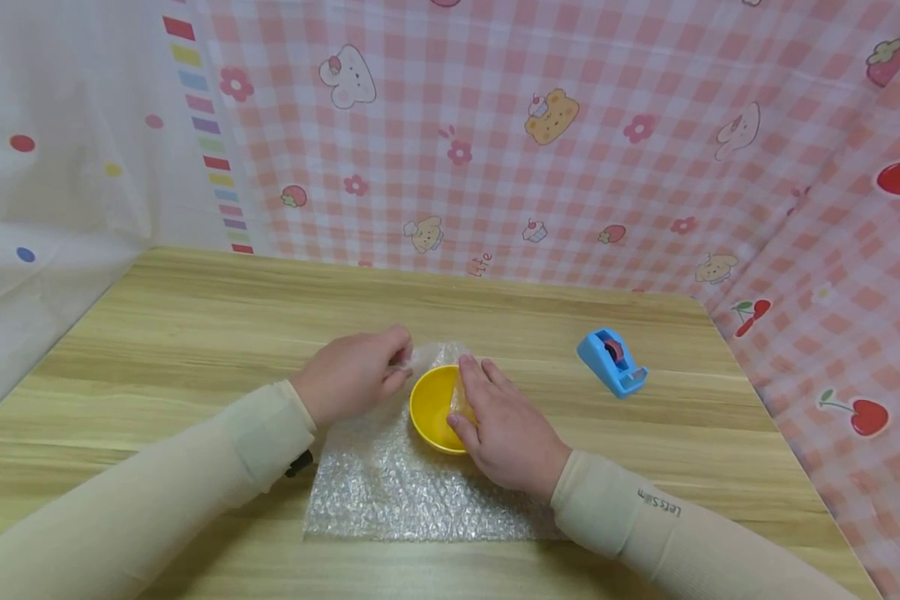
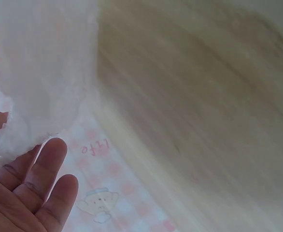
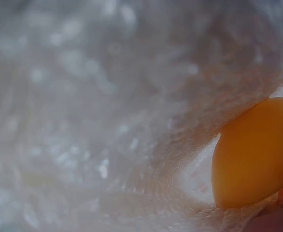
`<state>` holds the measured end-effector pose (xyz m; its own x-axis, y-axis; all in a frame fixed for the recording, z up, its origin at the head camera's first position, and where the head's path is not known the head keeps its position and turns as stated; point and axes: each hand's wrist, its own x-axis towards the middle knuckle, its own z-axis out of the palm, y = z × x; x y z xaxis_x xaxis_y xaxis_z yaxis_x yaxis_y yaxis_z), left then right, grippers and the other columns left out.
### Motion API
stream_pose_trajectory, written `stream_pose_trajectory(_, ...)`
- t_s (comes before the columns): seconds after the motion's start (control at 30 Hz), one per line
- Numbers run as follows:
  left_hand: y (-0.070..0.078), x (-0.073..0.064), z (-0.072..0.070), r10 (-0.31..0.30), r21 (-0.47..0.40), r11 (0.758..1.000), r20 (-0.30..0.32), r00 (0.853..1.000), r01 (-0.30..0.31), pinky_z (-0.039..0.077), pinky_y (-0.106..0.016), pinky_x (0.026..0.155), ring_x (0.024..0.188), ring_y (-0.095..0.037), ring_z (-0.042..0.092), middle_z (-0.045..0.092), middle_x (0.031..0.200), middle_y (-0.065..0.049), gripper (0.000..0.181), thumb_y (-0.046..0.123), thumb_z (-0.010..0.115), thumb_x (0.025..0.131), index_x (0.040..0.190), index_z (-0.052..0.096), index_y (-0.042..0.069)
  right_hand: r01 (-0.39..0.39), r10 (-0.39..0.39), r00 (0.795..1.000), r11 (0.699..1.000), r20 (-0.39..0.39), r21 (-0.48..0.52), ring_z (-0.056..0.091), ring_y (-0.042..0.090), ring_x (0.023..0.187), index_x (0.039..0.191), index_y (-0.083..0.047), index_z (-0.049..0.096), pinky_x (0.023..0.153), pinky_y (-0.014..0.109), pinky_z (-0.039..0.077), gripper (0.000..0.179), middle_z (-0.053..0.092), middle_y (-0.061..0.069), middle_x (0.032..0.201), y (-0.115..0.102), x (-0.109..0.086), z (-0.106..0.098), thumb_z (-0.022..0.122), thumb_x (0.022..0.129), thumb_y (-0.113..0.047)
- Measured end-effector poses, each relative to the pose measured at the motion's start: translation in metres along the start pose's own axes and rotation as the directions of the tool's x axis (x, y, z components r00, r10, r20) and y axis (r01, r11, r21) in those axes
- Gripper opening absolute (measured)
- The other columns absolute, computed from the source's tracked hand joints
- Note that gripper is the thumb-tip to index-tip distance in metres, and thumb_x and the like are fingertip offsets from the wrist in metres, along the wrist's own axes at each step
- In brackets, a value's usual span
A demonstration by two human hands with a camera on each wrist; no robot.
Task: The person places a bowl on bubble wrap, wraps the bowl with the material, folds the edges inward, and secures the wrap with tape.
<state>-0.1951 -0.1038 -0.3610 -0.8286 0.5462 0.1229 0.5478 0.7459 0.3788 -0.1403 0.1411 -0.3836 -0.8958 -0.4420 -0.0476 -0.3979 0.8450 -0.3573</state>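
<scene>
A round yellow bowl (image 1: 432, 408) stands on a sheet of bubble wrap (image 1: 397, 492), its hollow facing up. The wrap's right side is folded up over the bowl's right rim. Lying over that fold, my right hand (image 1: 510, 429) presses it with its fingers fairly straight and the thumb at the bowl. At the far left of the bowl, my left hand (image 1: 356, 375) pinches a corner of the wrap and lifts it. In the left wrist view the raised wrap (image 2: 49, 72) hangs between thumb and fingers (image 2: 47, 159). The right wrist view shows the bowl's orange-lit side (image 3: 255, 154) beside close, blurred wrap (image 3: 93, 121).
A blue tape dispenser (image 1: 612, 364) stands on the wooden table (image 1: 195, 333), to the right of the bowl. Behind the table hangs a pink checked curtain (image 1: 420, 167), with a white dotted one (image 1: 60, 183) on the left.
</scene>
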Motion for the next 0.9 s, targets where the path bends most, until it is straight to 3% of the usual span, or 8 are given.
stream_pose_trajectory(0.53, 0.019, 0.000, 0.003, 0.052, -0.032, 0.998, 0.023, 0.998, -0.052, 0.049, -0.024, 0.063, 0.064, -0.012, 0.052, 0.059, 0.077, 0.005, 0.015, 0.022, 0.069, 0.102, 0.098, 0.056, 0.016, 0.028, -0.027, 0.999, 1.000, -0.016, 0.010, 0.025, 0.035, 0.162, 0.168, -0.003, 0.017, 0.128, 0.053, 0.030, 0.082, 0.024, 0.013, 0.175, 0.000, 0.001, 0.002, 0.054, 0.108, -0.045)
stream_pose_trajectory(0.9, 0.027, 0.002, 0.007, 0.093, -0.024, 0.995, -0.004, 0.996, -0.093, 0.048, -0.025, 0.066, 0.068, -0.011, 0.051, 0.056, 0.077, 0.007, 0.015, 0.020, 0.069, 0.102, 0.093, 0.057, 0.018, 0.010, -0.010, 1.000, 1.000, -0.010, 0.023, 0.023, 0.034, 0.163, 0.169, -0.004, 0.015, 0.128, 0.053, 0.030, 0.084, 0.022, 0.012, 0.176, 0.000, 0.001, 0.001, 0.054, 0.108, -0.047)
